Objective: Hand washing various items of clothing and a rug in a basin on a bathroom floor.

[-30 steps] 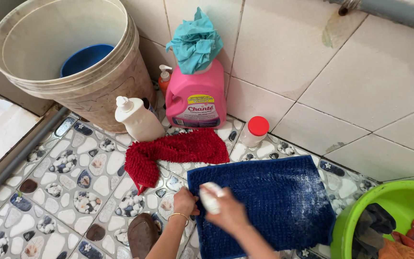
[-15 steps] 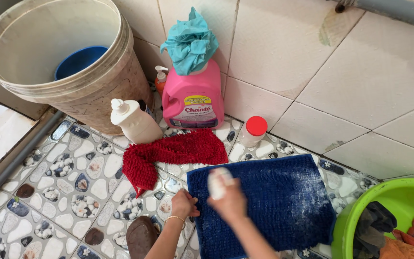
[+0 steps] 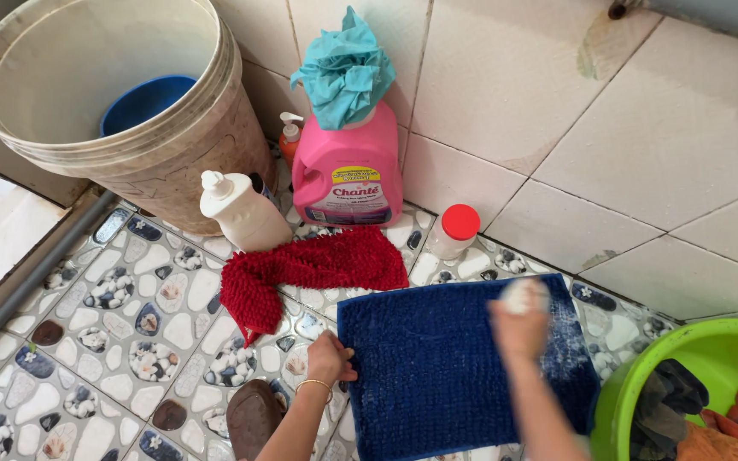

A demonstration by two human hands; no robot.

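A dark blue shaggy mat lies flat on the patterned tile floor. My left hand presses down on the mat's left edge. My right hand is blurred over the mat's far right part, closed around a small white lump, perhaps soap. White suds speckle the mat near that hand.
A red shaggy cloth lies left of the mat. Behind it stand a pink detergent jug with a teal rag on top, a white squeeze bottle, a red-capped jar and a big beige bucket. A green basin of clothes sits at right.
My right hand has swept with the white lump from the mat's near left corner across to its far right side. The left hand stays on the left edge.
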